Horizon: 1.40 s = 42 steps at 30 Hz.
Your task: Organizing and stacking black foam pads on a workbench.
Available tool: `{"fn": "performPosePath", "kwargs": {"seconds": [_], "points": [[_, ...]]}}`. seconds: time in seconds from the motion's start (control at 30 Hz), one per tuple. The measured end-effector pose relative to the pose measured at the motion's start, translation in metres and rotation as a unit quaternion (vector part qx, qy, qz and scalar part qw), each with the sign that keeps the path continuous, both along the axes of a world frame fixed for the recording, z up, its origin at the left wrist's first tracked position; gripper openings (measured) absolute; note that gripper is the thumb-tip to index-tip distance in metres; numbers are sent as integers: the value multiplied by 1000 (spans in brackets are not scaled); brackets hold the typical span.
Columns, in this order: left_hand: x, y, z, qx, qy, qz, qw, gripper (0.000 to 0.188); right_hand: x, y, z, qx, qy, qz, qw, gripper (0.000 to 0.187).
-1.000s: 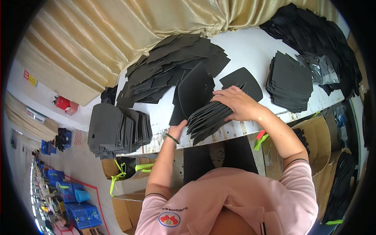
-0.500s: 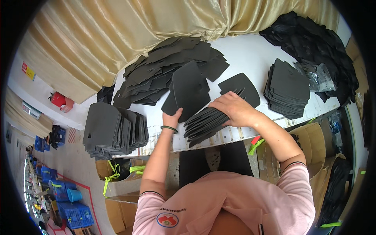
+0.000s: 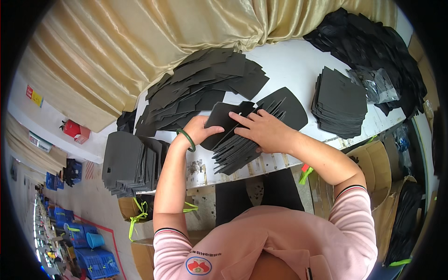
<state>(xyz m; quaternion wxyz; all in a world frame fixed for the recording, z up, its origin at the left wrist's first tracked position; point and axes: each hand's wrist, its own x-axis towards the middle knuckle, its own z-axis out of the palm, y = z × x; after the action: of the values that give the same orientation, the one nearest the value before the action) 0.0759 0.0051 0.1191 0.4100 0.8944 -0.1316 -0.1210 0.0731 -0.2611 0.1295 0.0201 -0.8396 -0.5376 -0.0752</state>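
My left hand (image 3: 198,132) pinches a thin black panel (image 3: 218,117) by its left edge, thumb on top and fingers mostly hidden beneath. That panel leans against a fanned stack of black panels (image 3: 233,157) at the table's front edge. Over this stack lies my right hand (image 3: 267,131), gripping its right side; the index finger reaches out to the left panel's edge. Beyond the right hand, a rounded black panel (image 3: 293,108) lies partly under the fanned sheets. How many sheets the right hand grips is hidden.
A large loose pile of black panels (image 3: 200,77) covers the back left of the white table (image 3: 284,60). Neat stacks stand at the left (image 3: 122,156) and right (image 3: 339,100). Black fabric (image 3: 373,51) and a clear plastic bag (image 3: 385,88) fill the right rear. Cardboard boxes (image 3: 368,163) stand below.
My left hand has brought its panel down and in against the fanned stack. My right hand has shifted left, its index finger now reaching to that panel.
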Motion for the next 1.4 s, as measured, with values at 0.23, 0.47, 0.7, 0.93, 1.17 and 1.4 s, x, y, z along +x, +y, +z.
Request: {"fn": "performPosePath", "kwargs": {"seconds": [0.23, 0.47, 0.7, 0.93, 1.17, 1.4], "points": [[-5, 20, -36, -145, -124, 176, 966, 30, 9, -16, -13, 3, 48, -36, 998, 76], [8, 19, 74, 261, -126, 62, 955, 46, 3, -13, -9, 7, 19, 1, 1000, 79], [79, -58, 81, 108, 108, -38, 988, 55, -1, 0, -5, -3, 0, 31, 1000, 71], [56, -9, -24, -75, 223, -81, 968, 69, 7, -10, -16, 63, 38, 15, 997, 69], [19, 1, -58, -235, 206, -22, 949, 68, 8, -11, -6, 46, -48, 33, 997, 54], [27, -10, -52, -108, 153, -8, 982, 47, 15, 3, -9, -28, -99, 43, 994, 60]]}}
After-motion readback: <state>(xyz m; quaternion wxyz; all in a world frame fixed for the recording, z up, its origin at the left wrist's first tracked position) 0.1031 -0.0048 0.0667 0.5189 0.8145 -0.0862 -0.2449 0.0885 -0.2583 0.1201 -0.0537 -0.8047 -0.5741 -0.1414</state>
